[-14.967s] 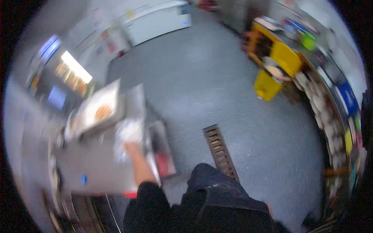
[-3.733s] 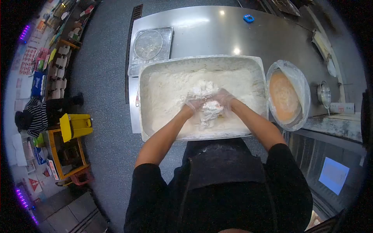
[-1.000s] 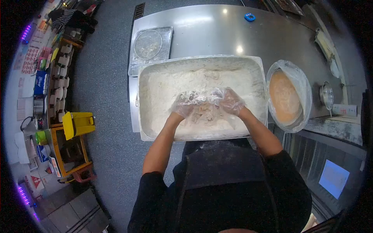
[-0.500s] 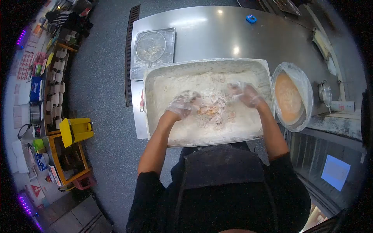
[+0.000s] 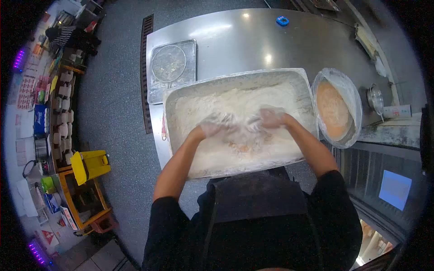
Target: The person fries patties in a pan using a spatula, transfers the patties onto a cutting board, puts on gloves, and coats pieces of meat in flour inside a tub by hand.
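Note:
A deep rectangular metal tub [image 5: 174,149] holds a thick bed of white flour [image 5: 203,160]. Flour-coated pieces [image 5: 239,147], pale with orange patches, lie in its middle; they look like battered meat, but blur hides their exact kind. My left hand [image 5: 218,124], in a clear plastic glove, is in the flour on the left of these pieces. My right hand [image 5: 271,119], gloved too, is over the flour just right of centre. Both hands are smeared by motion, so their fingers and anything in them cannot be made out.
Right of the tub stands a plastic-lined bowl of orange batter [image 5: 333,110], with a small metal strainer [image 5: 375,99] beyond it. A round sieve [image 5: 169,64] lies on a tray [image 5: 191,74] at the back left. A blue timer [image 5: 282,21] sits far back on the steel table [image 5: 235,49].
My hands have moved closer together over the middle of the tub. Flour now covers more of the orange pieces. The tub appears slightly turned in view.

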A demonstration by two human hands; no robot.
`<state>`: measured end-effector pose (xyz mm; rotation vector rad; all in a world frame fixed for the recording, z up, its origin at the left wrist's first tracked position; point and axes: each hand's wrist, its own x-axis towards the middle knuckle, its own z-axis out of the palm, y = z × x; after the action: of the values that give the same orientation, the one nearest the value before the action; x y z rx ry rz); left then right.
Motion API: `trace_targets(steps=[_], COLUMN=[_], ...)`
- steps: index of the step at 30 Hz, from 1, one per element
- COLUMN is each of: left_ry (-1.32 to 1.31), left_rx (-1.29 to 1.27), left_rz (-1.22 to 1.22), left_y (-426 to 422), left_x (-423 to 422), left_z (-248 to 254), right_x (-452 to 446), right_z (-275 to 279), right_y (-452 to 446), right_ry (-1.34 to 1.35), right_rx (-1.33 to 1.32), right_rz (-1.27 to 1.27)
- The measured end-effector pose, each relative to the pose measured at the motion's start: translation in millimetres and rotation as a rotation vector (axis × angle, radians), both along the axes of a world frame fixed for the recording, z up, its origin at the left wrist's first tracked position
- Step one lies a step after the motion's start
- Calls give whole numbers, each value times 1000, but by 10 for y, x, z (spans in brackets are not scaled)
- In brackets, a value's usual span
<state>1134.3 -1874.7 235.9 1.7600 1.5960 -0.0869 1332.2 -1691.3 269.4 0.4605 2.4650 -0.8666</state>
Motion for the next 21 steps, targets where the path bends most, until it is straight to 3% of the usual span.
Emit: trace_targets(steps=[2,3,5,6,7,9,11,12,14,15,16,17,18,19,21], left_ry=[-195,-265,387,387,307,226,-255,-255,-435,-440,-283,-122,-122,-254,-378], left_rx=[-11,-17,783,786,415,52,53,52,246,243,289,335,337,68,-197], left_rz=[262,350,253,254,221,183,203,202,81,82,135,184,181,288,389], left_y=[-58,-85,8,164,348,434,164,78,-161,-327,-493,-574,-597,-642,-645], left_x=[-32,-44,-198,-232,-180,-79,178,214,194,132,31,-38,-56,-60,-19], left_z=[101,21,-776,-1058,-1314,-1356,-1037,-716,-114,-97,-81,-68,-149,-319,-437], right_x=[41,15,-38,-43,-48,-135,-135,-48,345,504,657,867,1088,1012,808], right_z=[311,156,-302,-378,-447,-536,-597,-581,-549,-640,-800,-1069,-1408,-1123,-423], right_y=[85,196,357,319,234,91,-58,-44,104,264,462,634,784,605,189], right_ry=[-121,-128,141,142,71,-59,-199,-198,129,97,67,68,-52,-157,-368], right_rx=[-304,-308,-310,-307,-266,-178,-102,-103,-328,-272,-213,-212,-65,-58,-34], right_rz=[78,79,-394,-393,-324,-184,-42,-44,199,94,-9,-10,138,137,151])
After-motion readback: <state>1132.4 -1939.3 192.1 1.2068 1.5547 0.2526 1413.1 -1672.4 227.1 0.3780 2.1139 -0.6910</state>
